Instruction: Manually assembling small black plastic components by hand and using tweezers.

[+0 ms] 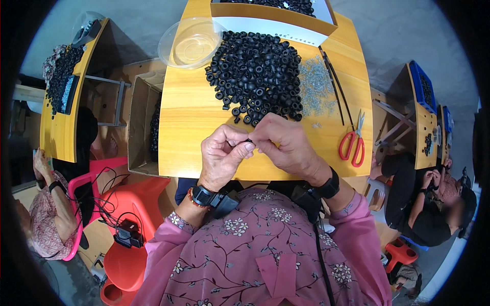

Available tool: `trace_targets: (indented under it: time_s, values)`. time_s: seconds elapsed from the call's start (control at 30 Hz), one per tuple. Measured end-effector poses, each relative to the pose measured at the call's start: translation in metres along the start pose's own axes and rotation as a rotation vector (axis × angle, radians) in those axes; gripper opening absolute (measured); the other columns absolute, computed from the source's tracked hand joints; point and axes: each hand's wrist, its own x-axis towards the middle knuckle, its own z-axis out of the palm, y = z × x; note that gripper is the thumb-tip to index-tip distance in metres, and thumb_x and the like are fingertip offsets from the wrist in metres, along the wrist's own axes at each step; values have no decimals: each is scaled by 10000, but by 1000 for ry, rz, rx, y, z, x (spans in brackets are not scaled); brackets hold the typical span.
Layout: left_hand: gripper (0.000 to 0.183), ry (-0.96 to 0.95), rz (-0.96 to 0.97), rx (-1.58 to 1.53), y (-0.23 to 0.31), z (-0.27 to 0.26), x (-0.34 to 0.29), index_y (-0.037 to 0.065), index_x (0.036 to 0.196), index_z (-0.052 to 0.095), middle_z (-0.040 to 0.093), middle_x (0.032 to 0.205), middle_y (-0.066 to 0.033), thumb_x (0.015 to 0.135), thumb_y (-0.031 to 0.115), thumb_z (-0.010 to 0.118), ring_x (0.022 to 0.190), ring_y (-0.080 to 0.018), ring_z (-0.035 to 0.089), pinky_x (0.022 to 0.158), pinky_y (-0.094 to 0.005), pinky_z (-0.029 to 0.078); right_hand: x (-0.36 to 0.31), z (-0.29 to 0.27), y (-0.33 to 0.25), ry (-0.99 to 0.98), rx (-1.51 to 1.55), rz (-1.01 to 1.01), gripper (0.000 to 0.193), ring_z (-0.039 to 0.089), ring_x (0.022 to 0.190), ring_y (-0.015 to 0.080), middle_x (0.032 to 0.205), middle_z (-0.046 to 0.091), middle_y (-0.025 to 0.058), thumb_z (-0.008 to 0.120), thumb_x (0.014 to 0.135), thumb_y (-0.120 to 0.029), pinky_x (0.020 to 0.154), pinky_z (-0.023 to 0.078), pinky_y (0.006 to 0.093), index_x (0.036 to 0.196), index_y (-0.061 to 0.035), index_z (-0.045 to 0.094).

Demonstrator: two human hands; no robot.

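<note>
At the near side of the table, my left hand (223,154) pinches a small black piece (248,141) between thumb and fingers. My right hand (290,145) meets it there, fingertips pressed together against the piece; whatever they grip is hidden. Just beyond my hands lies a large heap of small round black pieces (255,76), several with a hole in the middle. Along the heap's right side spreads a scatter of tiny clear pieces (317,84).
Red-handled scissors (352,145) and two thin black rods (334,84) lie at the right. A clear plastic bowl (191,43) stands far left, a cardboard box (275,28) of black pieces at the back. Other people sit at tables (61,127) on both sides.
</note>
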Motion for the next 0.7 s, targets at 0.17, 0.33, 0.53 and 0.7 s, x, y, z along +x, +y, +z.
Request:
trace_targets:
  time_s: [0.17, 0.33, 0.53, 0.7]
  values:
    - [129, -30, -55, -37, 6, -1, 3, -4, 937, 575, 681, 876, -134, 889, -36, 690, 725, -137, 642, 673, -263, 547, 0, -2, 6, -47, 39, 24, 103, 630, 697, 239, 766, 599, 89, 669, 860, -19, 595, 495, 329, 961, -20, 687]
    - [128, -20, -78, -184, 7, -4, 4, 1, 957, 584, 690, 893, -138, 886, -49, 678, 731, -152, 660, 666, -263, 559, 0, 5, -2, 31, -5, 0, 95, 651, 684, 165, 806, 631, 79, 664, 886, -6, 593, 507, 275, 979, -6, 683]
    - [150, 8, -220, -200, 17, 0, 4, -7, 1031, 609, 700, 926, -127, 896, -48, 661, 760, -158, 676, 688, -272, 574, -5, 5, 2, 42, 44, 46, 100, 647, 700, 134, 831, 642, 76, 675, 887, 2, 621, 510, 255, 985, -3, 692]
    - [151, 1, -235, -201, 10, 1, 0, -15, 1053, 618, 702, 960, -130, 908, -38, 651, 790, -167, 690, 701, -285, 587, -12, 10, 7, 157, 68, 34, 110, 647, 788, 209, 875, 639, 82, 703, 851, -23, 675, 514, 295, 961, -30, 708]
